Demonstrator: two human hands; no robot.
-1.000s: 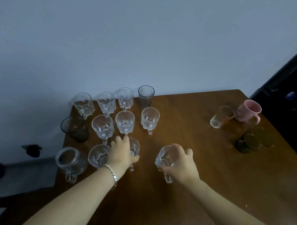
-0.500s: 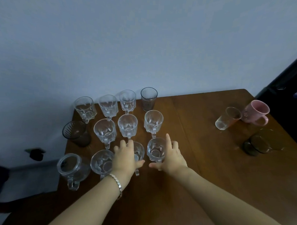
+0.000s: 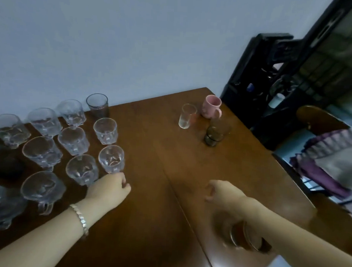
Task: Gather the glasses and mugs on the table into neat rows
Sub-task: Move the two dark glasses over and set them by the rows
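Several clear glass mugs [image 3: 73, 139] stand in rows at the table's left, with a dark tumbler [image 3: 97, 104] at the back of them. My left hand [image 3: 109, 189] rests at the near foot of the front-right mug [image 3: 111, 159], fingers curled where its handle is hidden. My right hand [image 3: 223, 193] hovers over the bare middle of the table, fingers loosely apart and holding nothing. At the far right stand a small clear glass [image 3: 186, 115], a pink mug [image 3: 211, 106] and a smoky brown glass [image 3: 215, 132]. Another brownish glass [image 3: 245, 235] shows under my right forearm.
The brown wooden table [image 3: 148, 222] meets a pale wall at the back. A dark glass [image 3: 4, 163] sits at the left edge. A black cabinet [image 3: 272, 86] and a chair with purple cloth [image 3: 330, 158] stand to the right.
My right hand has let go of the clear mug, which now stands in the front row, and moved right. My left hand has shifted to that mug's foot. The view has swung right.
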